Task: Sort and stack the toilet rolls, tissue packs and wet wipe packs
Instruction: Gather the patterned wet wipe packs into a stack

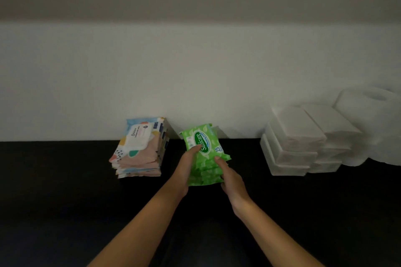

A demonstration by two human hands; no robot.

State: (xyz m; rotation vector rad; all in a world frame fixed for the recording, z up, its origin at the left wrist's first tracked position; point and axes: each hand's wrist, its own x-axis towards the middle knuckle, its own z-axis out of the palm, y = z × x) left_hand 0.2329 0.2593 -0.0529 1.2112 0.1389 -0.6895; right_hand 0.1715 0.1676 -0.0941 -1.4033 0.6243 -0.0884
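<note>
Stack of green wet wipe packs [206,154] on the dark table [65,191], gripped by the left hand [186,165] at 9 o'clock and the right hand [232,180] at 5 o'clock, fingers mostly hidden. Toilet rolls [373,119] at 3 o'clock, blurred, cut off.

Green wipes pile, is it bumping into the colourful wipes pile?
Apart. The head view shows a strip of black table between the green wipes pile and the colourful wipes pile.

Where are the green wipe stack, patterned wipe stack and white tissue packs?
green wipe stack [204,143], head view, top pack's label
patterned wipe stack [137,139], head view, top pack's flap
white tissue packs [297,129], head view, top pack's face
</note>
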